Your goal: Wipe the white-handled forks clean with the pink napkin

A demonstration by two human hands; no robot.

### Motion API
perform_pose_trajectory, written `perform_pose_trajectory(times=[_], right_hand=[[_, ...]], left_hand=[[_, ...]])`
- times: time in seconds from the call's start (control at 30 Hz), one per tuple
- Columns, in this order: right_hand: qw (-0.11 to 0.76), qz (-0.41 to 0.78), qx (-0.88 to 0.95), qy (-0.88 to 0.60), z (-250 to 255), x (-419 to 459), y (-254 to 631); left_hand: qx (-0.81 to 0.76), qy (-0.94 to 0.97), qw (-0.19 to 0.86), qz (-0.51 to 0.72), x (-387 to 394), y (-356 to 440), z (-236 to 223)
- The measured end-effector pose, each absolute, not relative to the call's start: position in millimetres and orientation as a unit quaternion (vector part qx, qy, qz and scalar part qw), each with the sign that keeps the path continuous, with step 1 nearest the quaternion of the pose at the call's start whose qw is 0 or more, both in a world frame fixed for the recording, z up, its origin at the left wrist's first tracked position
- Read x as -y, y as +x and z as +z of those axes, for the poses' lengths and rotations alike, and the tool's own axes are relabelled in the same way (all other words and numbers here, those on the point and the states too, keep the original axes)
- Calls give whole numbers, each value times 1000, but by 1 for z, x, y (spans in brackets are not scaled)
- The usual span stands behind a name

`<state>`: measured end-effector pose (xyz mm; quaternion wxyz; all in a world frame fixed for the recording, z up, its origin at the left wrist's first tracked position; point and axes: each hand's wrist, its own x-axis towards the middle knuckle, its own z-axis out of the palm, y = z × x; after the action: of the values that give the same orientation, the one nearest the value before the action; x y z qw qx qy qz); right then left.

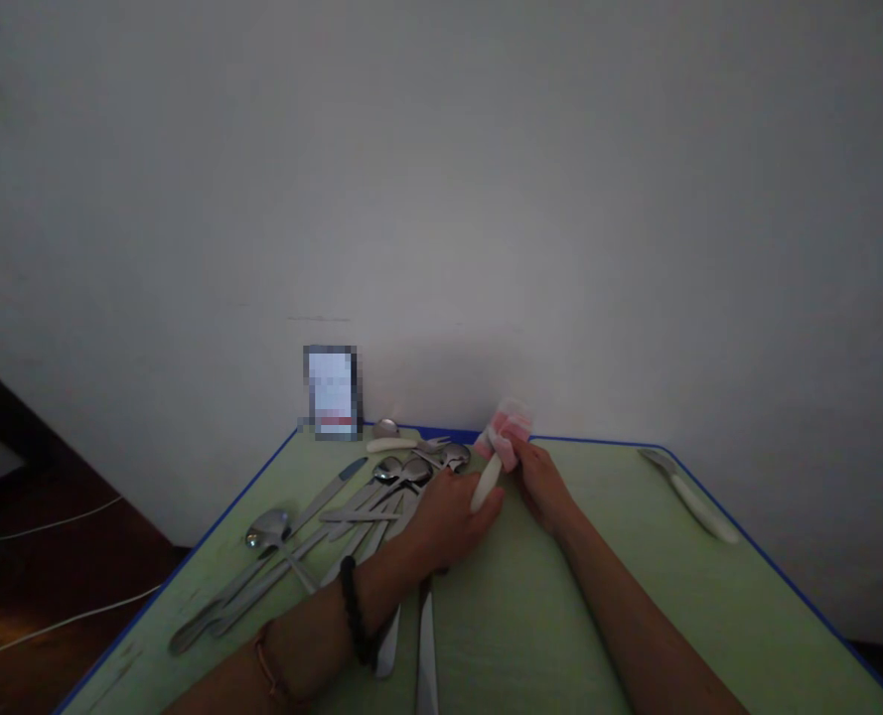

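My left hand [452, 518] is closed around a piece of cutlery by its white handle [488, 484], which points up and away from me. A pink-and-white cloth [507, 435] wraps the far end, so the head of this utensil is hidden. My right hand [541, 482] pinches the cloth around that end. Under and beside my left forearm lies a loose heap of metal spoons [415, 471], knives and forks. A white-handled fork [403, 445] rests at the back of the heap.
On the right of the green table [530, 636] lies a white-handled knife [690, 500]. A phone [333, 392], its screen blurred, leans on the wall [560, 218] at the back left. A large spoon [268, 528] lies at the left. White cables [61, 626] run beyond the table's left edge.
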<state>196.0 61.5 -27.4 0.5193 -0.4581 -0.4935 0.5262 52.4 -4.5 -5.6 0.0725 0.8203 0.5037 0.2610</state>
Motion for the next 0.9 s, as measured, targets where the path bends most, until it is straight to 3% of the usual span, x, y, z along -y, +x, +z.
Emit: perform_pose_trajectory(times=[0.4, 0.53, 0.7, 0.9], right_hand=[[597, 610, 346, -391, -20, -60, 188], [594, 609, 347, -394, -19, -60, 187], [584, 610, 366, -391, -22, -60, 189], [572, 612, 381, -391, -20, -58, 188]], left_hand=[[-499, 819, 81, 270, 6, 53, -5], [-522, 794, 104, 292, 7, 52, -7], [-498, 732, 231, 403, 5, 52, -10], [-490, 747, 218, 392, 6, 51, -7]])
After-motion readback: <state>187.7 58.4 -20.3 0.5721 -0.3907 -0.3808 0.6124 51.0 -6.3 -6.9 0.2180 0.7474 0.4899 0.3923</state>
